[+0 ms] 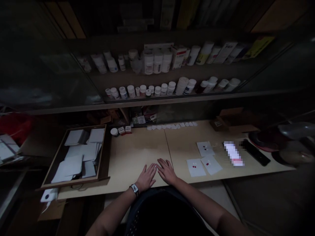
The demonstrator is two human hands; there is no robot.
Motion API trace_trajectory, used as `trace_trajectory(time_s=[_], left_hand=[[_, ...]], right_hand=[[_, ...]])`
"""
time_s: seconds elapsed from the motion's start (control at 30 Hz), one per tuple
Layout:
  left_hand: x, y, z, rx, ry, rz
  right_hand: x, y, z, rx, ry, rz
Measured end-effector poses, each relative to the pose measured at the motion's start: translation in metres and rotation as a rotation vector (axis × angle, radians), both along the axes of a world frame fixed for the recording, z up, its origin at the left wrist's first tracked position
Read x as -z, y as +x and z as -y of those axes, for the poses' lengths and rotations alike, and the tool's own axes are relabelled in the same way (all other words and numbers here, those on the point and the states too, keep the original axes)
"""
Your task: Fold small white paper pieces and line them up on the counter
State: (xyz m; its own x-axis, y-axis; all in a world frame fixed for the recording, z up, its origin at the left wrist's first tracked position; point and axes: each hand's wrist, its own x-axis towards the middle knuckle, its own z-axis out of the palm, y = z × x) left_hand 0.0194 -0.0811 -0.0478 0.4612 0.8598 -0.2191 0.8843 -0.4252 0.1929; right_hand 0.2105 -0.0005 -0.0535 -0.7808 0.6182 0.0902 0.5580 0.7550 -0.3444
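Both hands lay palm down on the table [140, 147], near its front edge. Left hand [146, 178], watch [134, 189] at its wrist, angled in to meet the right hand [166, 171]; fingertips touched or nearly did, exact contact too small to tell. Fingers long and slightly parted, holding nothing. The pose looked like rest: weight on the table, no grip formed.

To the right of the right hand, 3 white papers [196, 167] lay flat and close together, each with a few pills [194, 167], red or dark, with paler ones harder to make out. Presumably spread like this so each small lot stayed separate and in sight, within easy reach of that hand.

Farther right, 2 phones [257, 153]; 1 had its screen lit and blurred out. Face up, likely for reading.

Along the back, a row of small white slips [176, 126], probably lined up to keep order. At left, an open drawer [73, 182] of loosely stacked white packets [73, 165]; its walls seemed to do the work of containing them. Bottles [157, 91] stood in rows on the shelves above, apparently for quick picking; labels too dim to read.
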Motion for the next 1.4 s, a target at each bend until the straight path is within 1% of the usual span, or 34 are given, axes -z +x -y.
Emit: trace_trajectory(time_s=[0.1,0.27,0.37,0.5,0.6,0.67,0.83,0.93,1.03,1.17,1.27,1.4], left_hand=[[0.0,0.0,-0.001,-0.009,0.017,-0.016],[-0.008,0.003,-0.004,-0.061,0.036,-0.022],[-0.015,0.004,-0.005,-0.134,0.025,0.01],[-0.025,0.007,-0.008,-0.281,0.031,0.042],[-0.03,0.009,-0.014,-0.382,0.036,0.092],[-0.03,0.012,-0.018,-0.445,0.026,0.15],[-0.024,0.021,-0.029,-0.669,0.008,0.395],[-0.019,0.024,-0.034,-0.775,0.029,0.546],[-0.016,0.025,-0.039,-0.843,0.055,0.628],[-0.012,0.025,-0.044,-0.886,0.08,0.673],[-0.01,0.023,-0.044,-0.851,0.102,0.698],[-0.011,0.02,-0.041,-0.796,0.077,0.684]], right_hand=[[0.003,-0.001,-0.001,0.008,-0.02,-0.029],[0.009,0.002,0.0,-0.072,-0.021,-0.054],[0.01,0.004,0.0,-0.096,-0.007,-0.093],[0.007,-0.001,-0.004,-0.078,-0.042,-0.155],[0.003,-0.01,-0.007,-0.018,-0.108,-0.145],[0.002,-0.017,-0.008,0.06,-0.15,-0.133],[0.001,-0.034,-0.007,0.28,-0.243,-0.166],[0.0,-0.038,-0.009,0.325,-0.284,-0.193],[-0.001,-0.04,-0.011,0.343,-0.316,-0.196],[-0.002,-0.042,-0.013,0.368,-0.333,-0.181],[-0.001,-0.042,-0.013,0.35,-0.324,-0.182],[-0.002,-0.038,-0.015,0.259,-0.319,-0.151]])
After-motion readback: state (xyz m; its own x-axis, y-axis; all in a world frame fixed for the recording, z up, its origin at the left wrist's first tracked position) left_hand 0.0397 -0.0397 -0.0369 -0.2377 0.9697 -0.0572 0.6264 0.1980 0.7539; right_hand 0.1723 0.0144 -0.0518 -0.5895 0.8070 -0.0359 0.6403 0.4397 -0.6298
